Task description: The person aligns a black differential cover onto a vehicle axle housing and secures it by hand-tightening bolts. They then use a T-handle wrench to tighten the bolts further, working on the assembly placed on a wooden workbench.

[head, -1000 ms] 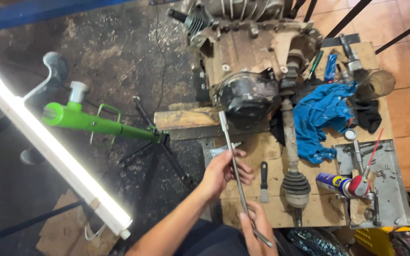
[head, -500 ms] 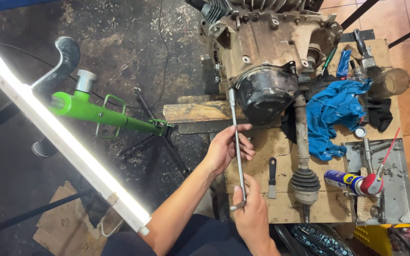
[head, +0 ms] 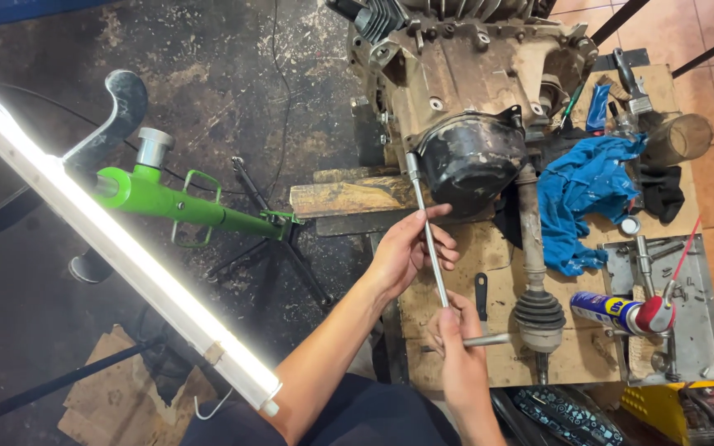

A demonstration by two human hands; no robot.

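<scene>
1. fingers (head: 444, 248) of the left hand (head: 406, 252) wrap lightly around the middle of the long metal rod (head: 427, 231), steadying it; the right hand (head: 456, 355) is clamped on the near end, by a short crossbar (head: 485, 339).
2. compared with a second ago, the rod's far tip has moved from the open board up against the dark round cover (head: 468, 161) of the engine block (head: 473, 74), and the left hand has slid up to guide it. i judge the tool is now seated on a fastener there, ready to turn.
3. the rod runs from the cover's left edge back toward the person, over the wooden board (head: 456, 272).
4. a spray can (head: 613, 312), blue and yellow with a red cap, lies on its side near the right, beside a grey metal tray (head: 700, 330).
5. a blue rag (head: 576, 202) sits right of the rusty axle shaft (head: 532, 248).
6. a green stand (head: 179, 202) and a bright tube light (head: 117, 248) are on the left.
</scene>
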